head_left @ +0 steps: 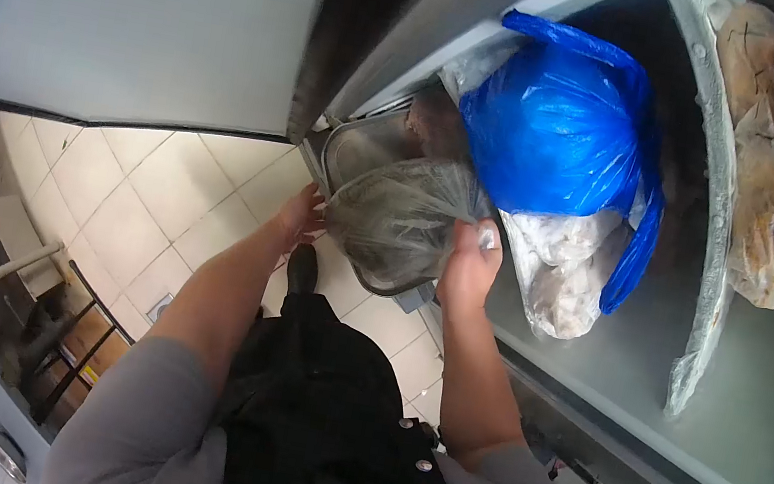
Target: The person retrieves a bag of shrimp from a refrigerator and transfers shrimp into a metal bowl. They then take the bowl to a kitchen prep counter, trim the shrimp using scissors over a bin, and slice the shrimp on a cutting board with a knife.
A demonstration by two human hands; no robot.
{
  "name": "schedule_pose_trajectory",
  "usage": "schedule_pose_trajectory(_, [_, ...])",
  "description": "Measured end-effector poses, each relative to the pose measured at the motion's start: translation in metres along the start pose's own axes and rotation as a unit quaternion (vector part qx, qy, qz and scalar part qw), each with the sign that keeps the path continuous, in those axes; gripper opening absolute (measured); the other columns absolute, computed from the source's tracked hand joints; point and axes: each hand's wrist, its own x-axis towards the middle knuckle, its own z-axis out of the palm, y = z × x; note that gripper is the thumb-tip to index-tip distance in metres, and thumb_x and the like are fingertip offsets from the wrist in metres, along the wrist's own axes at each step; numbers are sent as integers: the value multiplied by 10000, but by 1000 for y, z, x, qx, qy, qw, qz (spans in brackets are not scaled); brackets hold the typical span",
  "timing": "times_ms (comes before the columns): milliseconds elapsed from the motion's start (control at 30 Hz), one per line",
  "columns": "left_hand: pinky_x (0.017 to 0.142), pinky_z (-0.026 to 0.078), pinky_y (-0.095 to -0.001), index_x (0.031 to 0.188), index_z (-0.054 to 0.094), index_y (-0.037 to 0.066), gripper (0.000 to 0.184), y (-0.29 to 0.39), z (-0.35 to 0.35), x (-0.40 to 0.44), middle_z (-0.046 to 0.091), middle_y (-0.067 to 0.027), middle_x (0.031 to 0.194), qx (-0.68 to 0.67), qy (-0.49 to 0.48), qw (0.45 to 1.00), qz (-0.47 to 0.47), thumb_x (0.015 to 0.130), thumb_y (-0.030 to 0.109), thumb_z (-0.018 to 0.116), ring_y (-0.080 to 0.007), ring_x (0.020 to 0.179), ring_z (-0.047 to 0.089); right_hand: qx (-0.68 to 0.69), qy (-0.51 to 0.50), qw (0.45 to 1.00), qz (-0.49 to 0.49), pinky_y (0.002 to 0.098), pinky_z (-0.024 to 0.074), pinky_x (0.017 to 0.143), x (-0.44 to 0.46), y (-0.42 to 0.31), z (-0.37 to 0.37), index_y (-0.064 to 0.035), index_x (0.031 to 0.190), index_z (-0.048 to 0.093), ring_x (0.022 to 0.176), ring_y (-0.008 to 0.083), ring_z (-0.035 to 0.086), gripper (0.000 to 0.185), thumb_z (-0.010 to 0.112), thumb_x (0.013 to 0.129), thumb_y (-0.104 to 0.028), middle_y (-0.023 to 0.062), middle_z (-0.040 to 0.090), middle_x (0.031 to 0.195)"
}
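Note:
A metal tray (336, 155) with a rounded rim sticks out of the open refrigerator, over the floor. On it lies a clear plastic bag (391, 217) with greyish contents I cannot make out. My right hand (472, 264) is closed, gripping the bag's gathered film at its right side. At the tray's left edge is my left hand (301, 216), its fingers apart and close to the rim; whether they touch it is unclear. Right beside the tray, a knotted blue plastic bag (561, 133) sits on top of white plastic-wrapped items (566, 281).
A frosted divider (711, 212) stands upright in the refrigerator, with clear bags of brownish food (773, 171) beyond it. The large door (140, 10) hangs open at upper left. Tiled floor (133, 212) and a black-framed rack (82, 346) lie to the left.

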Motion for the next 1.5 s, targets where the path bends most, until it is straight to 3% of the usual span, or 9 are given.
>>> schedule_pose_trajectory(67, [1105,354,-515,1525,378,34,804,6,-7,15,498,-191,1491,-30,-37,999,-7,999,641,345,-312,1340,512,-41,-12,999,-13,245,301,536,-9,-7,-8,-102,728,489,623,32,385,205,612,861,-5,-79,433,678])
schedule_pose_trajectory(167, [934,476,-477,1433,495,50,725,20,3,11,659,-185,1293,174,-6,985,5,1012,615,323,-316,1192,639,-95,-55,994,-31,242,303,539,-29,-28,-30,-97,720,487,624,27,387,207,613,845,10,-81,431,683])
schedule_pose_trajectory(367, [778,526,-434,1226,601,35,597,16,19,29,740,-167,925,226,-19,974,-28,1057,510,281,-301,813,743,-122,-97,988,-3,251,334,572,-71,-62,-81,-58,737,510,663,58,430,151,599,801,45,-40,480,719])
schedule_pose_trajectory(567, [696,543,-397,1159,608,-1,579,0,45,33,734,-180,893,223,0,975,-19,1052,487,316,-265,782,749,-156,-155,975,-11,303,319,578,-99,-78,-116,-49,685,454,639,125,417,184,567,754,79,-3,434,689])
schedule_pose_trajectory(833, [725,554,-417,1127,639,14,496,-44,25,-2,732,-194,901,212,22,973,-87,1030,415,364,-284,784,749,-205,-18,978,29,281,343,601,-123,-59,-156,-44,731,475,679,93,433,156,569,760,78,-14,462,712])
schedule_pose_trajectory(1067, [701,562,-393,1168,633,7,492,-54,18,-18,742,-183,914,167,-3,982,-93,1041,394,358,-287,783,752,-158,-33,984,69,246,364,599,-129,-63,-164,-53,748,500,672,67,457,125,578,792,34,-28,531,757])
schedule_pose_trajectory(1367, [543,561,-372,1088,690,23,413,-23,66,50,742,-146,826,132,-6,991,-7,1027,380,492,-273,683,737,-216,-41,973,65,257,382,638,-137,-78,-163,-34,752,532,717,78,474,89,597,785,16,-16,554,783])
schedule_pose_trajectory(1467, [718,560,-461,1175,656,50,356,-22,88,59,736,-186,1010,64,-15,995,71,1013,322,491,-283,979,719,-216,-62,973,54,258,380,633,-140,-76,-164,-31,747,540,708,82,471,89,598,784,26,-12,550,776])
schedule_pose_trajectory(1500, [758,548,-462,1164,666,68,336,-23,84,62,733,-173,1030,162,-35,984,69,1005,316,504,-277,1011,704,-206,-71,975,46,257,379,630,-141,-75,-162,-31,746,542,705,82,469,90,598,784,28,-11,548,773])
